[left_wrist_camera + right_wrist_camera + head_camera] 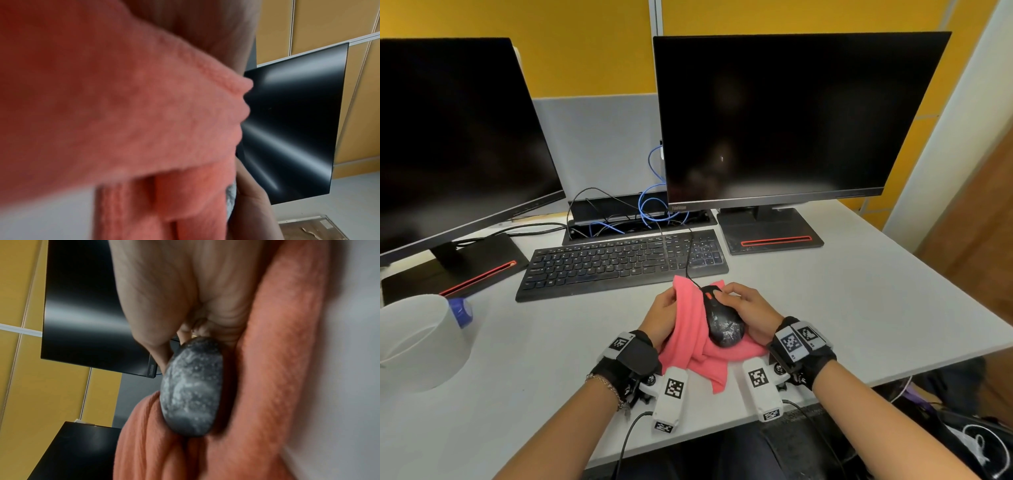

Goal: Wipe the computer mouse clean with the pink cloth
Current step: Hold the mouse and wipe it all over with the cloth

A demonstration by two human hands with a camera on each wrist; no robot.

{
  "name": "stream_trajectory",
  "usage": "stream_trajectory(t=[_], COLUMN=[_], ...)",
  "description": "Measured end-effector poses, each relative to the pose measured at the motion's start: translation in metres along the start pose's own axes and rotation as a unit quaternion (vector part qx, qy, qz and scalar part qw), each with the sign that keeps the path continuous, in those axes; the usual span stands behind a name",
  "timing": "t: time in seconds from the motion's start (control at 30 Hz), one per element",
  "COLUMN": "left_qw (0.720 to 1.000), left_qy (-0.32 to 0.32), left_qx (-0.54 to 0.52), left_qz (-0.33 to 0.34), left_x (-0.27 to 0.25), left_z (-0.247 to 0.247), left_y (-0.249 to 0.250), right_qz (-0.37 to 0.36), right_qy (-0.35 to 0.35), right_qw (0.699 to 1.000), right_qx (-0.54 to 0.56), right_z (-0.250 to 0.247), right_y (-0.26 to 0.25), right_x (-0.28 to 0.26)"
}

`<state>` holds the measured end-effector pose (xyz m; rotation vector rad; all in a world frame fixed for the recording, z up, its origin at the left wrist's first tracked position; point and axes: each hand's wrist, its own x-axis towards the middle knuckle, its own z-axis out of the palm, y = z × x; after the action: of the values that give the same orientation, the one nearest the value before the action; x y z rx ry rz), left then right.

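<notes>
A black wired computer mouse [720, 320] with an orange wheel lies on the pink cloth [691, 346] near the desk's front edge. Whitish smears cover its rear hump [191, 386]. My right hand [743, 310] grips the mouse from the right, with fingers curled over its front buttons. My left hand [664, 317] holds a raised fold of the cloth against the mouse's left side. The cloth [123, 105] fills the left wrist view and hides that hand's fingers. In the right wrist view the cloth [267, 386] lies under and beside the mouse.
A black keyboard [619, 263] sits just behind the mouse, with the mouse cable running over it. Two dark monitors [791, 116] stand on bases at the back. A white roll [417, 342] lies at the left. The desk edge [722, 431] runs close below my wrists.
</notes>
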<state>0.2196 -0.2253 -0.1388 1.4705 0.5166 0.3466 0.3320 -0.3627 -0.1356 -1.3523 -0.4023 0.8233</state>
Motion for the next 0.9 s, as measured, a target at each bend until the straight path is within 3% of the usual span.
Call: stream_trajectory(t=[0.13,0.47,0.63,0.77,0.9], left_qw=[1.000,0.998,1.000,0.999,0.999], left_qy=[-0.020,0.024,0.008,-0.016,0.013], left_qx=[0.022,0.057,0.003,0.042,0.044], left_qz=[0.009,-0.029,-0.006,0.023,0.008], left_x=[0.001,0.012,0.000,-0.002,0.003], left_z=[0.000,0.000,0.001,0.000,0.000], left_y=[0.001,0.003,0.003,0.003,0.006], right_qz=[-0.006,0.002,-0.001,-0.009,-0.008], right_qy=[0.000,0.003,0.007,-0.002,-0.019], right_qw=[1.000,1.000,1.000,1.000,1.000], right_qx=[-0.002,-0.023,-0.010,-0.010,-0.017], right_z=[0.001,0.001,0.001,0.001,0.000], right_y=[0.001,0.001,0.000,0.002,0.001], right_x=[0.000,0.001,-0.001,0.000,0.000])
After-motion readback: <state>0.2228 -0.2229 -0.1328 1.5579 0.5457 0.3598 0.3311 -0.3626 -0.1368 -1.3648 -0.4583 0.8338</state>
